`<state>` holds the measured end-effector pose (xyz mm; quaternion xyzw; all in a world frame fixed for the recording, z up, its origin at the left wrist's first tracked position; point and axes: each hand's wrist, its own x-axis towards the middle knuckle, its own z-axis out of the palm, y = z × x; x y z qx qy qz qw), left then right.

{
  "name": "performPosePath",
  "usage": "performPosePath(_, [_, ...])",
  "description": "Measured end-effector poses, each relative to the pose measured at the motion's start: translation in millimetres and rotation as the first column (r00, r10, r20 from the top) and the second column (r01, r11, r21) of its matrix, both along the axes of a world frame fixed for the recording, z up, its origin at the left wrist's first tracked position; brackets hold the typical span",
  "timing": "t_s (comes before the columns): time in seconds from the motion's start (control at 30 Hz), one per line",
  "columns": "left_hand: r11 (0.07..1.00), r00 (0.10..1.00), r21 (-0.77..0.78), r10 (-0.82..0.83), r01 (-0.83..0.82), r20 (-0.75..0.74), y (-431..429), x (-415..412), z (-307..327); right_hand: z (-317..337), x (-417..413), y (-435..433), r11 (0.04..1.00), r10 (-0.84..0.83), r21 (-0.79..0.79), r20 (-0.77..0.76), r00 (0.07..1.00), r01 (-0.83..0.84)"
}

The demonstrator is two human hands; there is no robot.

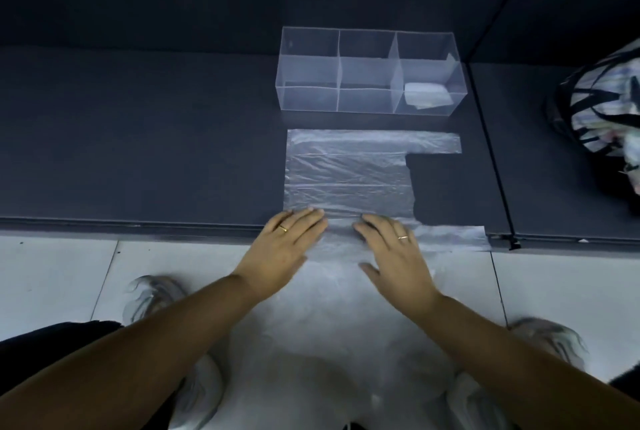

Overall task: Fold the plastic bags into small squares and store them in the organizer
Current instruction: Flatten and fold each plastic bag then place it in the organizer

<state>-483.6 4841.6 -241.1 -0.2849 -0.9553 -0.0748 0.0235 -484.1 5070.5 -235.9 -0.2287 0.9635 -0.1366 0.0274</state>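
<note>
**Desk:** Where do we stand on the bags?

**Operator:** From my feed, one is done. A small white folded plastic square lies in the right-hand compartment of the clear, divided plastic organizer at the back of the dark grey table. I can't make out anything in the other compartments.

**Desk:** And the one in hand?

**Operator:** A thin, translucent vest-style plastic bag is spread flat on the table just in front of the organizer. Its handles point right and its near edge sits at the table's front lip. I'd say no fold has gone in yet. It looks smoothed out at full width, with only faint lengthwise creases.

**Desk:** Hands?

**Operator:** My left hand and right hand both lie palm-down on the bag's near edge, side by side. The fingers are straight and close together, pressing flat and pinching nothing.

**Desk:** So what's left?

**Operator:** For this bag, I judge everything: lengthwise folds into a strip, then down to a square, then into the organizer. Off to the right sits a striped black-and-white fabric bag with something pale bulging out. It may hold more bags, but I can't tell, so I won't put a count on what remains
</note>
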Motion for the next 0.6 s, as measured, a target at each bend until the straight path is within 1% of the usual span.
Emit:
performPosePath(0.07, [0.994,0.994,0.096,0.06,-0.052,-0.092,-5.3,-2.5,2.4,4.7,-8.5,3.6,0.988,-0.126,-0.101,-0.045,0.991,0.121])
performPosePath(0.13, [0.981,0.987,0.195,0.052,-0.021,-0.154,-9.0,-4.6,8.9,10.3,-13.6,13.7,0.986,-0.123,-0.126,-0.075,0.99,0.113])
performPosePath(0.17, [0.972,0.989,0.236,0.041,-0.006,-0.143,-10.3,-5.8,13.9,13.4,-15.5,21.0,0.989,-0.103,-0.116,-0.082,0.991,0.093])
performPosePath(0.2, [0.958,0.995,0.287,0.052,-0.027,-0.082,-11.1,-7.6,20.4,17.9,-18.2,29.0,0.99,-0.1,-0.109,-0.062,0.993,0.093])
performPosePath(0.23, [0.935,0.994,0.338,0.101,-0.11,0.046,-12.0,-10.9,29.5,24.0,-22.1,37.5,0.987,-0.118,-0.109,-0.004,0.993,0.117])
performPosePath(0.27, [0.9,0.961,0.363,0.165,-0.239,0.223,-13.5,-15.8,39.5,30.3,-28.0,47.5,0.98,-0.15,-0.117,0.089,0.985,0.16])
performPosePath(0.3, [0.865,0.897,0.361,0.197,-0.349,0.396,-16.2,-22.1,45.8,36.9,-35.3,58.1,0.965,-0.188,-0.14,0.217,0.958,0.221])
performPosePath(0.33, [0.838,0.829,0.351,0.194,-0.418,0.524,-19.0,-28.8,51.2,44.0,-43.7,69.4,0.943,-0.215,-0.166,0.356,0.91,0.288])
performPosePath(0.37, [0.813,0.77,0.344,0.187,-0.47,0.611,-21.6,-35.5,55.4,51.8,-52.8,80.4,0.918,-0.216,-0.199,0.475,0.853,0.343])
performPosePath(0.4, [0.773,0.71,0.346,0.185,-0.532,0.679,-23.3,-42.8,59.5,59.5,-62.2,90.9,0.891,-0.205,-0.229,0.567,0.798,0.392])
performPosePath(0.47, [0.651,0.624,0.382,0.184,-0.656,0.76,-27.0,-57.7,64.6,70.0,-79.5,108.5,0.821,-0.198,-0.282,0.675,0.711,0.496])
performPosePath(0.53, [0.541,0.585,0.414,0.19,-0.732,0.788,-31.5,-73.5,65.7,74.0,-95.5,119.1,0.74,-0.231,-0.322,0.704,0.672,0.591])
performPosePath(0.6, [0.443,0.539,0.404,0.236,-0.8,0.809,-33.3,-90.3,64.6,72.5,-112.6,121.8,0.64,-0.28,-0.368,0.706,0.651,0.674])
